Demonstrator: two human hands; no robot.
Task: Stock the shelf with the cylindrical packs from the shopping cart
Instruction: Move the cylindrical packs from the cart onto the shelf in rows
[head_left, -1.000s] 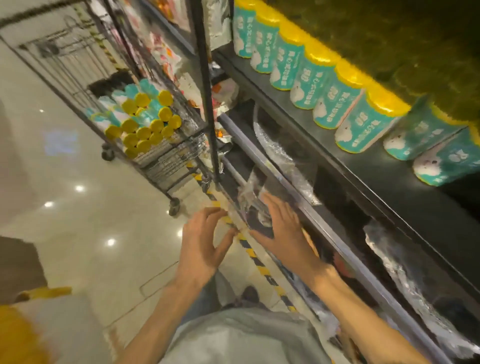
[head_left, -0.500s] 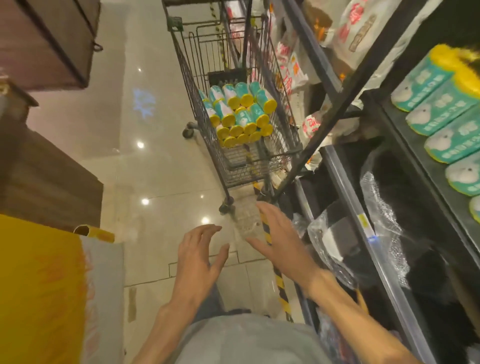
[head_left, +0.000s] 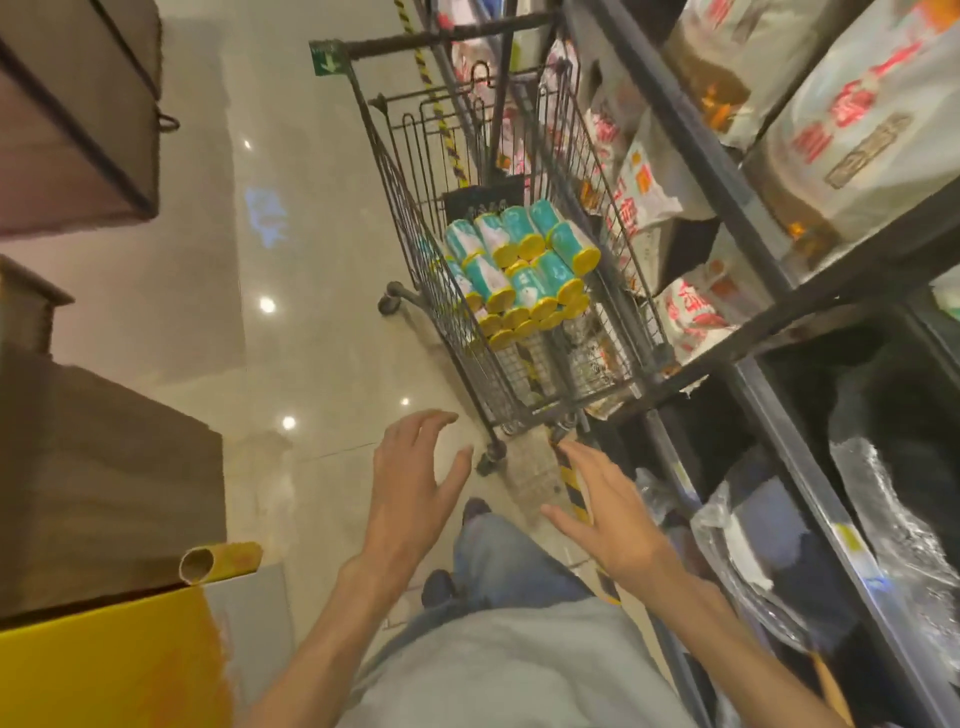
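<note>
Nearest are both hands, raised in front of the body with nothing in them. The left hand (head_left: 415, 470) has its fingers spread and loosely bent, palm turned inward; the right hand (head_left: 605, 506) is flat and open, fingers straight and pointing ahead. A moment ago the right hand was down at the lower shelf (head_left: 810, 467) among the clear plastic wrap; now it has come away from there and both hands face up the aisle. The view has also swung from the shelving to the cart, so the person seems to be turning back for another load.

Just beyond the fingertips stands the shopping cart (head_left: 415, 218), its near end close to the hands and its side hard against the shelving on the right. Inside, the cylindrical packs (head_left: 519, 270) lie stacked on their sides, teal with yellow caps facing this way; many are left. My guess is the next step is a reach over the cart's near rim to take packs from the top of the pile

Farther off, bagged goods (head_left: 841, 135) fill the upper shelves
</note>
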